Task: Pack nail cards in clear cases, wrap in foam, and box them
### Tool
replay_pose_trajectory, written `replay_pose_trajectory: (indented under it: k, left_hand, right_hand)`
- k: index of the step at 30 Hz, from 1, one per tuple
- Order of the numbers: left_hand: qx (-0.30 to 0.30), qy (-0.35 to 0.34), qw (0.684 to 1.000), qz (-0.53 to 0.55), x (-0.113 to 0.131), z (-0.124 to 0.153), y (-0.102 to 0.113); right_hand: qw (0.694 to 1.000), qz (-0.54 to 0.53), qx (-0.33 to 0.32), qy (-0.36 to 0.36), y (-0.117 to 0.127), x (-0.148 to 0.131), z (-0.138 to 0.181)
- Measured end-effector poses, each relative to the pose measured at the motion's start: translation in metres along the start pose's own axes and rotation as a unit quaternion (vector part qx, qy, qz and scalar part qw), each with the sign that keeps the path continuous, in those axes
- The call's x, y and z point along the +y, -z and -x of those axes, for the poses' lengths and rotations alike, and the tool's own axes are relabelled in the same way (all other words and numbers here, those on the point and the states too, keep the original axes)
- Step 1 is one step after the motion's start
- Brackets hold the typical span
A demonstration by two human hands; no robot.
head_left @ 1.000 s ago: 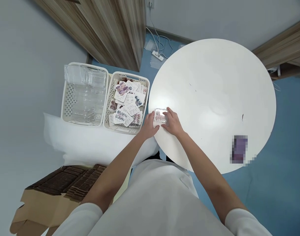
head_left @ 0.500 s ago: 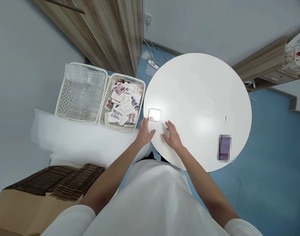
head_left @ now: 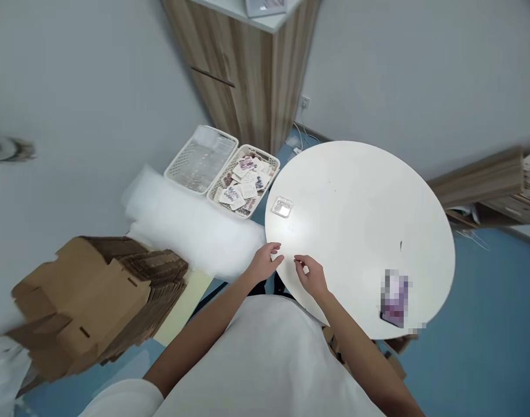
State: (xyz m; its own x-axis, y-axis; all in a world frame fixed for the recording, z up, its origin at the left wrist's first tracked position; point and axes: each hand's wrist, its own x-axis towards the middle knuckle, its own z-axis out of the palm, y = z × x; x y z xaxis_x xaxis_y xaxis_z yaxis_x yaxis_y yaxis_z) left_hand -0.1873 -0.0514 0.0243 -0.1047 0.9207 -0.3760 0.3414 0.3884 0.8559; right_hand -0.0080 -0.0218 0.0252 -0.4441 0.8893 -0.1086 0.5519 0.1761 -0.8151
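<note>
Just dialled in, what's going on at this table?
A person's left hand and right hand are at the near edge of the round white table, fingers curled. A small clear plastic case lies apart from them, farther in. A white lattice basket of printed cards sits beside the table.

Small clear case (head_left: 282, 207), squarish, lies flat on white table (head_left: 360, 220) near its left edge, just left of frame centre; glare on top, contents unreadable.

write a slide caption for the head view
Left hand and right hand at the edge of a round white table, small clear case untouched beyond them
</note>
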Motion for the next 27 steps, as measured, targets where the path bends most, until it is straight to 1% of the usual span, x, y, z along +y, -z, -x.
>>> replay_pose_trajectory:
  k: [3, 7, 10, 13, 16, 18, 21, 23, 25, 27]
  left_hand:
    - [0.076, 0.042, 0.996, -0.028, -0.016, 0.034, 0.005]
    - [0.173, 0.115, 0.977, -0.056, -0.050, 0.084, 0.018]
    - [0.219, 0.153, 0.961, -0.075, -0.071, 0.114, 0.030]
    - [0.248, 0.166, 0.950, -0.092, -0.085, 0.128, 0.039]
    - [0.259, 0.159, 0.947, -0.105, -0.094, 0.130, 0.046]
    - [0.256, 0.146, 0.950, -0.108, -0.101, 0.125, 0.053]
    - [0.252, 0.109, 0.955, -0.113, -0.113, 0.115, 0.070]
    - [0.250, 0.090, 0.957, -0.120, -0.121, 0.104, 0.085]
    - [0.241, 0.076, 0.959, -0.131, -0.128, 0.089, 0.100]
    - [0.217, 0.057, 0.963, -0.150, -0.134, 0.072, 0.112]
  right_hand:
    - [0.999, -0.026, -0.042, 0.006, -0.005, 0.007, 0.010]
    - [0.992, -0.069, -0.103, -0.023, -0.020, 0.011, 0.019]
    - [0.978, -0.117, -0.164, -0.043, -0.035, 0.002, 0.016]
    - [0.958, -0.185, -0.209, -0.073, -0.055, -0.017, 0.002]
    - [0.932, -0.239, -0.250, -0.105, -0.084, -0.037, -0.016]
    - [0.923, -0.246, -0.269, -0.125, -0.108, -0.046, -0.024]
    - [0.932, -0.199, -0.251, -0.168, -0.143, -0.051, -0.030]
    - [0.943, -0.161, -0.228, -0.180, -0.163, -0.052, -0.032]
    - [0.950, -0.147, -0.209, -0.177, -0.177, -0.055, -0.036]
    - [0.954, -0.154, -0.186, -0.178, -0.187, -0.059, -0.042]
